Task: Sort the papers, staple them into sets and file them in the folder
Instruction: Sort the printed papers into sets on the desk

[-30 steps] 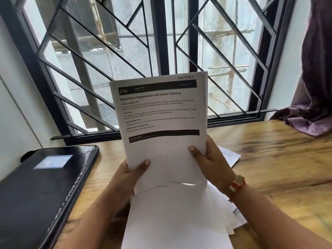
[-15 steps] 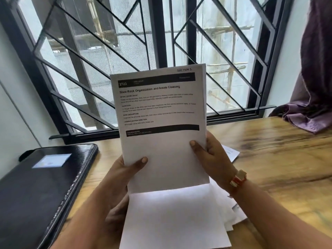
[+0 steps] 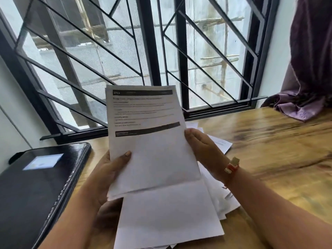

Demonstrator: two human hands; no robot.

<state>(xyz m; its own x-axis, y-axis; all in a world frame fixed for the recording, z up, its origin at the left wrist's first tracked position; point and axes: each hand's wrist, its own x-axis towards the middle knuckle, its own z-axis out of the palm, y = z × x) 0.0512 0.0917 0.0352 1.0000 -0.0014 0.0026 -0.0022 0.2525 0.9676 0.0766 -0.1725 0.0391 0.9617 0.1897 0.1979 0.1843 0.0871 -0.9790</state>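
A printed white sheet (image 3: 150, 141) with black header bars stands raised in front of me, tilted back and leaning left. My left hand (image 3: 111, 169) grips its lower left edge, thumb on the front. My right hand (image 3: 203, 148) holds the right edge, fingers mostly behind the paper. Below it a blank white sheet (image 3: 168, 216) lies on top of a loose spread of papers (image 3: 221, 200) on the wooden table (image 3: 278, 155). A shut black folder (image 3: 36, 191) with a pale label lies at the left.
A barred window (image 3: 143, 56) runs along the table's far edge. Purple cloth (image 3: 309, 72) hangs at the right and spills onto the table's far right corner. A white wall stands at the left behind the folder.
The printed sheet has dropped lower and tipped to the left. My right thumb has slid off its front toward the right edge. The view has shifted slightly.
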